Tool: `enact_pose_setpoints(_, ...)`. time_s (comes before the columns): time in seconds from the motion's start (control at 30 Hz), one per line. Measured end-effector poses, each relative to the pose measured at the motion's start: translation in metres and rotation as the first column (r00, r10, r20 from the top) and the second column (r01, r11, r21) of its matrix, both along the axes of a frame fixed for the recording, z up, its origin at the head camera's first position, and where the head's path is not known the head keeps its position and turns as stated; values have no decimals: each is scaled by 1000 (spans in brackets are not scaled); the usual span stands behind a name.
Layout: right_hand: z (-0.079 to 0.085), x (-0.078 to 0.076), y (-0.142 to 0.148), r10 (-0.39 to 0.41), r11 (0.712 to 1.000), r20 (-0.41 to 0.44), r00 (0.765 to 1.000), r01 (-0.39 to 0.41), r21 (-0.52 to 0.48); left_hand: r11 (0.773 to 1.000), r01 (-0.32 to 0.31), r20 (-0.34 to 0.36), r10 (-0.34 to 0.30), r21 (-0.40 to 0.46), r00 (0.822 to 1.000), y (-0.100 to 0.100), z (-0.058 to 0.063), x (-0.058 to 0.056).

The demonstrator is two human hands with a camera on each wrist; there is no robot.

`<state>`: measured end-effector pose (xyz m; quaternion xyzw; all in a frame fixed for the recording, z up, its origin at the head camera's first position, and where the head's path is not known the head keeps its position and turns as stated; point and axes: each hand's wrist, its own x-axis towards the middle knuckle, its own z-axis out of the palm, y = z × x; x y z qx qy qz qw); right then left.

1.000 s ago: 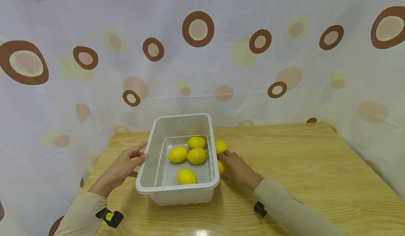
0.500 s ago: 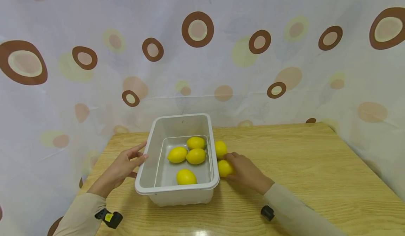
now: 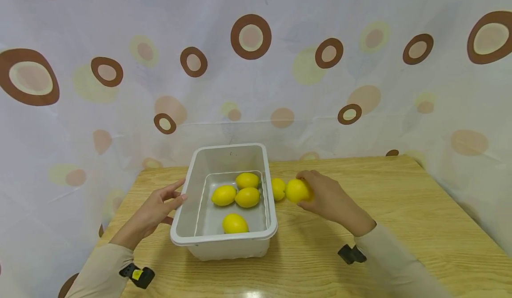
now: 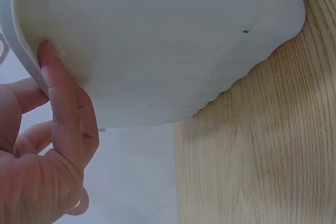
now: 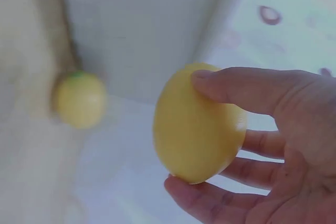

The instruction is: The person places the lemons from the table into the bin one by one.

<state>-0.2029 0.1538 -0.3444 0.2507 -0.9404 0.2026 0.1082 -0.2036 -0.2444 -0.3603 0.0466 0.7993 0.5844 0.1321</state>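
In the head view my right hand (image 3: pixel 330 199) holds a yellow lemon (image 3: pixel 298 191) between thumb and fingers, to the right of a white plastic bin (image 3: pixel 224 240). The right wrist view shows this lemon (image 5: pixel 197 129) lifted off the table, thumb on one side and fingertips on the other. A second lemon (image 3: pixel 278 189) lies on the table against the bin's right wall. Inside the bin rest several lemons (image 3: pixel 247 197). My left hand (image 3: pixel 150 213) grips the bin's left rim; in the left wrist view a finger presses the outer wall (image 4: pixel 157 40) just under the lip.
The bin stands on a light wood-grain table (image 3: pixel 380 191). Behind the table's back edge hangs a pale curtain (image 3: pixel 304 89) with brown and beige oval patterns. Black camera mounts (image 3: pixel 138 276) sit at both wrists.
My right hand has drawn one lemon away from the bin's side, lifting it up and to the right. The other outside lemon stays by the wall. My left hand and the bin have hardly moved.
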Motion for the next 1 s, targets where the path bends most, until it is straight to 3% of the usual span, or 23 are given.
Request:
enact_pose_setpoints(0.33,64,-4,-23,36,999,-82,996,-39,-34,1000,4,2,-4,9,1000,-1,2,1)
enact_pose_setpoints(0.57,97,-19,-59,91,995,-99,991,-94,-19,1000,5,-3,-5,8,1000,-2,0,0)
enact_pose_setpoints(0.77,106,-40,-91,133,991,-86,987,-131,18,1000,-4,2,4,4,1000,-1,-1,0)
enact_pose_setpoints(1.0,97,-66,-126,119,990,-1,993,-119,79,1000,-5,-8,5,-3,1000,0,-1,-1)
